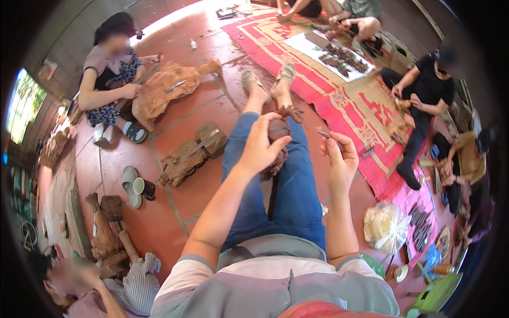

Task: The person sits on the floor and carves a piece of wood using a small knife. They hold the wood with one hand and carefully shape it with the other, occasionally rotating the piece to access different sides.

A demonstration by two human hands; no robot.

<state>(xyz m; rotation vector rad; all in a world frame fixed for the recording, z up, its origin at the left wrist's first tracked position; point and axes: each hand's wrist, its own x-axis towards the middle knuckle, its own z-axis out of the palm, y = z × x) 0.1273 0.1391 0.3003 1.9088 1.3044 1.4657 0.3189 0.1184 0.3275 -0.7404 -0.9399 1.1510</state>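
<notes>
My left hand (263, 146) is wrapped round a dark brown wood carving (279, 129), which rests between my thighs. The carving has a rounded, smooth top; a knobbly lower part shows beneath my fingers, and a branching piece sticks out on its far side. To the right of the carving, and apart from it, my right hand (341, 153) is raised. It pinches a small, thin brownish piece (323, 133) between thumb and fingers; its exact kind is too small to tell.
Left of my legs a rough wood block (188, 159) lies on the red tile floor. Nearby are grey slippers (130, 185) and a cup (143, 188). A person at far left handles a big wood slab (172, 90). Others sit around a red patterned mat (339, 103). A plastic bag (385, 227) stands at right.
</notes>
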